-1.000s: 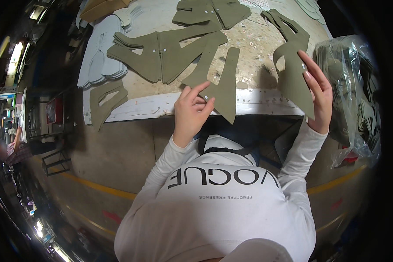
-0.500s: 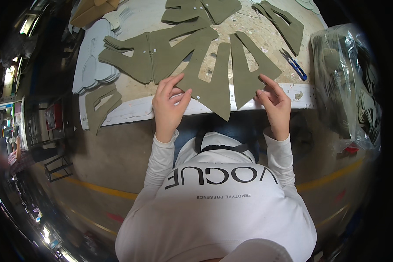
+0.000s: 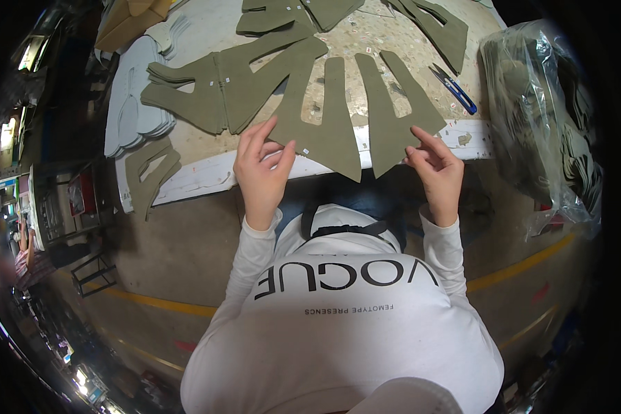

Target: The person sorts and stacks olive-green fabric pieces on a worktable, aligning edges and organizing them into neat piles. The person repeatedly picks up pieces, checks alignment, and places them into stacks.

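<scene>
Two flat olive fabric-like pieces, each with a slot cut in, lie side by side at the near table edge. A narrow gap runs between them, and their pointed tips are nearly level, reaching past the edge. My left hand [image 3: 261,169] is at the outer side of the left piece [image 3: 330,141], thumb and fingers apart, index fingertip touching its edge. At the outer side of the right piece [image 3: 392,131], my right hand [image 3: 437,172] has its index finger and thumb spread against the edge. Folded stacked olive pieces [image 3: 207,93] lie left of these, touching the left piece.
More olive pieces [image 3: 303,17] lie farther back, others [image 3: 441,31] at the far right. Blue-handled thread snips [image 3: 457,91] rest at the right. Pale grey cut pieces [image 3: 134,103] and an olive offcut [image 3: 155,169] line the left. A clear bag [image 3: 531,117] of pieces stands right; a cardboard box [image 3: 127,24] far left.
The right piece has come nearer to me and turned slightly, so the gap between the two pieces is wider at its far end. Their tips are now closer to level. The view has shifted a little.
</scene>
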The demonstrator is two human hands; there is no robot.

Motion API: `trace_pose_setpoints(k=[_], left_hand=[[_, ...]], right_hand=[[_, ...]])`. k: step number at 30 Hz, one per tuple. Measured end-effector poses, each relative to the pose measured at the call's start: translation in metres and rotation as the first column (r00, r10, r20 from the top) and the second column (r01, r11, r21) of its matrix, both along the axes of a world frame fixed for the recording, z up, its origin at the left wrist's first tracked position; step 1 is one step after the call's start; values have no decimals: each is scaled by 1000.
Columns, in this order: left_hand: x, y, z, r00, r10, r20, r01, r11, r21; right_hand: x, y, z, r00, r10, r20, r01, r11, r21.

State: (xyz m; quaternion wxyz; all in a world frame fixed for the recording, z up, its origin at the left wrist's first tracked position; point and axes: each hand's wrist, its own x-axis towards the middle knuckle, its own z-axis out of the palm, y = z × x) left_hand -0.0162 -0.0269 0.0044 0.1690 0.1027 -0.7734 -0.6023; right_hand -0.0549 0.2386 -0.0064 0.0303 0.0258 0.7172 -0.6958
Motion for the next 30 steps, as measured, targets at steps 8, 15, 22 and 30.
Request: trace_pose_setpoints(k=[8,15,22,30], left_hand=[[0,2,1,1000,-22,12,22,1000,-2],[-3,3,1,1000,-27,9,27,1000,-6],[-5,3,3,998,-59,29,60,998,-6],[-13,-27,23,993,56,-106,-86,951,-298]], right_hand=[[11,-10,15,1000,-6,-19,13,929,370],[-15,-11,33,901,232,-368,86,734,673],[-44,-15,26,851,414,-323,5,608,794],[-79,29,44,900,245,-360,60,750,659]])
